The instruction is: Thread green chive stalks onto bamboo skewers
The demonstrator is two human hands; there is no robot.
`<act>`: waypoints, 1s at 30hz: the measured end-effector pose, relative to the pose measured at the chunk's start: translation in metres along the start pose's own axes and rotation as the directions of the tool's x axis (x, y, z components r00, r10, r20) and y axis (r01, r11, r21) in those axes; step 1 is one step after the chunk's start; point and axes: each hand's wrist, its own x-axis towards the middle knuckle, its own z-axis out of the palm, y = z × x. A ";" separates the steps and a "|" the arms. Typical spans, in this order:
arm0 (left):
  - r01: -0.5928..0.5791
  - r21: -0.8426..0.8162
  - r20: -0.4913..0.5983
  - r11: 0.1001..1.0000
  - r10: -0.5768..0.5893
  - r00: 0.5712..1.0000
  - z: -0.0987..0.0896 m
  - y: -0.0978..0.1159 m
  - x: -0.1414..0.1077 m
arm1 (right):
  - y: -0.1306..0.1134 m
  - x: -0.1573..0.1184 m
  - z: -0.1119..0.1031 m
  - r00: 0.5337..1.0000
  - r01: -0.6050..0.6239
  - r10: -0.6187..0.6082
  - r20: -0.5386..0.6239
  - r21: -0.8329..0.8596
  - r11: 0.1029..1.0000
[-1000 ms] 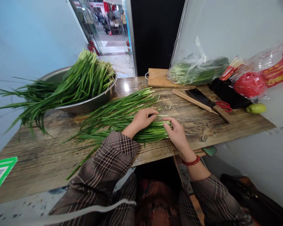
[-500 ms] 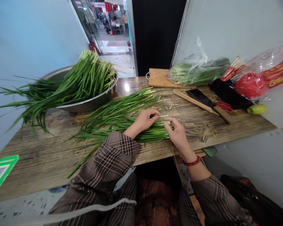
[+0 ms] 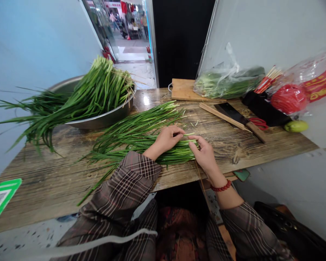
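Long green garlic chives (image 3: 176, 156) lie across the wooden table in front of me, pale stem ends to the right. My left hand (image 3: 167, 139) rests over them, thumb and fingers pinched on a pale stem that pokes out to the right. At the stem ends, my right hand (image 3: 203, 150) has its thumb and index finger curled round the tips. A thin stick (image 3: 200, 177) slants down below the right hand past the table edge; its upper end is hidden. Behind my left hand lies a second loose spread of chives (image 3: 141, 117).
A metal basin (image 3: 97, 121) heaped with skewered chives stands at the left. On the right are bamboo skewers (image 3: 222, 116), a cleaver (image 3: 239, 119), a cutting board (image 3: 183, 90), a bag of greens (image 3: 228, 83) and a green fruit (image 3: 296, 126). A QR-code sign (image 3: 2, 199) sits front left.
Both hands hold almost the same position over the chives. Outside the doorway, a person has come into view.
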 end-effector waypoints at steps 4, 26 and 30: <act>-0.003 0.004 0.005 1.000 0.003 1.000 0.000 0.002 -0.001 | 0.002 0.000 0.001 1.000 0.002 -0.003 0.007 0.014 1.000; -0.007 -0.032 0.010 0.999 0.007 1.000 -0.002 0.008 -0.002 | 0.005 -0.001 0.004 0.998 -0.040 0.043 -0.042 0.065 0.997; -0.013 -0.019 0.024 1.000 0.013 1.000 -0.002 0.009 -0.003 | 0.000 -0.002 0.001 0.999 -0.019 0.018 -0.036 -0.015 1.000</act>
